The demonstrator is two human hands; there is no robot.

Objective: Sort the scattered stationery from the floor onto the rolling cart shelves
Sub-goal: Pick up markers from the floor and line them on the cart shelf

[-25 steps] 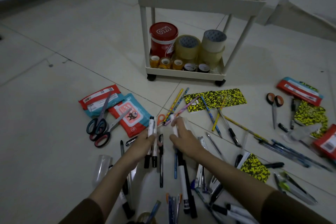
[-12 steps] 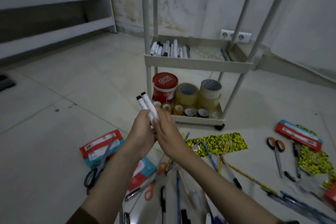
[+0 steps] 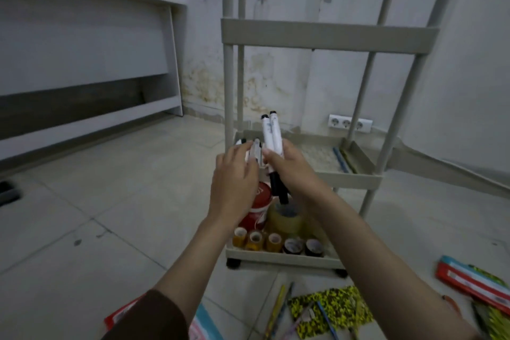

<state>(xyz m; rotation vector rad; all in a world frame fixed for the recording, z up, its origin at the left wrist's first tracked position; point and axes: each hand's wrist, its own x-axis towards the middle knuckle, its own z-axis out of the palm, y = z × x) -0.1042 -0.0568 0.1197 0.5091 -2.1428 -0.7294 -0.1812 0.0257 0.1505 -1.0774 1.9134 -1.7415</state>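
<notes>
The beige rolling cart (image 3: 350,178) stands straight ahead. My right hand (image 3: 291,168) is shut on two white markers (image 3: 271,134) with black caps, held upright over the front left of the middle shelf. My left hand (image 3: 236,176) reaches beside it, fingers spread over several white markers (image 3: 255,150) that lie at the left end of that shelf. On the bottom shelf stand a red tub (image 3: 258,208), a big tape roll (image 3: 287,219) and a row of small tape rolls (image 3: 274,241).
A blue pen (image 3: 340,159) lies at the right end of the middle shelf. On the floor in front lie a yellow-black patterned booklet (image 3: 331,310), pencils (image 3: 278,309) and red packets (image 3: 473,280). A white bench (image 3: 91,119) runs along the left wall.
My hands picked the markers off the floor and rose to the cart's middle shelf. The markers passed into my right hand; my left hand let go and opened.
</notes>
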